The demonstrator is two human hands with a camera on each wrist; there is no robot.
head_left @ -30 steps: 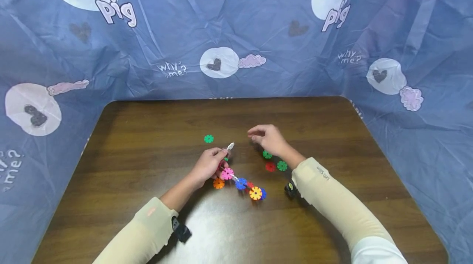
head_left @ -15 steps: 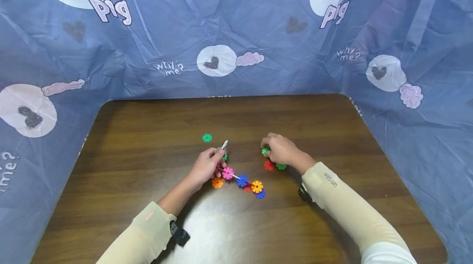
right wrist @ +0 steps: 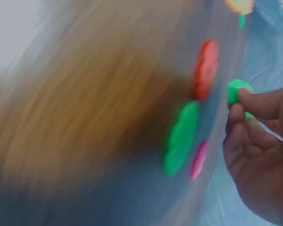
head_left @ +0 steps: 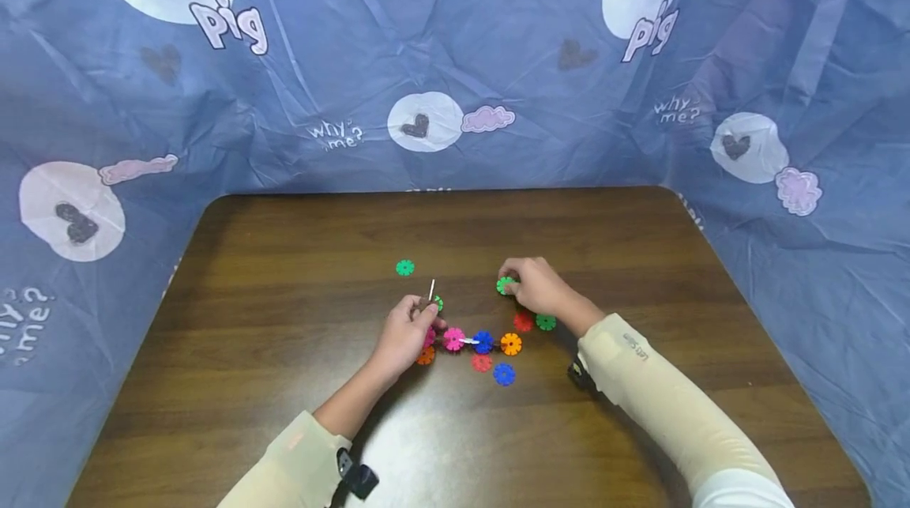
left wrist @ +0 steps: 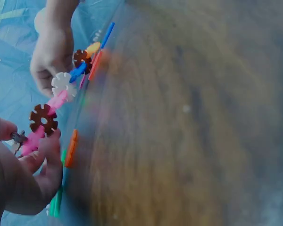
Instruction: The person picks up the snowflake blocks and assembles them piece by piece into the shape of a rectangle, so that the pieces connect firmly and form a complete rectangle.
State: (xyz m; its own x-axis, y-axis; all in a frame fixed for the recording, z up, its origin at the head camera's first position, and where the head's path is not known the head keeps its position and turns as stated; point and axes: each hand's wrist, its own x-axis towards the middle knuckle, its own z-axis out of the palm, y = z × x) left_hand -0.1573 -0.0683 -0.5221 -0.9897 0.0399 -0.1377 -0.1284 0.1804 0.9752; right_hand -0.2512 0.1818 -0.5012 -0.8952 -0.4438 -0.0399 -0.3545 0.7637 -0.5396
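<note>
Chain [head_left: 458, 340] stretching right from left hand [head_left: 412, 332], which is pinching its left end closely; running straighter than moment ago. Right hand [head_left: 535, 287], farther off, is pinching green disc [head_left: 505, 286], seemingly lifting, so both hands are holding pieces.

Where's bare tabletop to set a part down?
Free: the table between the far green disc and back edge; also left of the left sleeve. Crowded: around the left hand and right hand, with the linked chain and loose discs.
</note>
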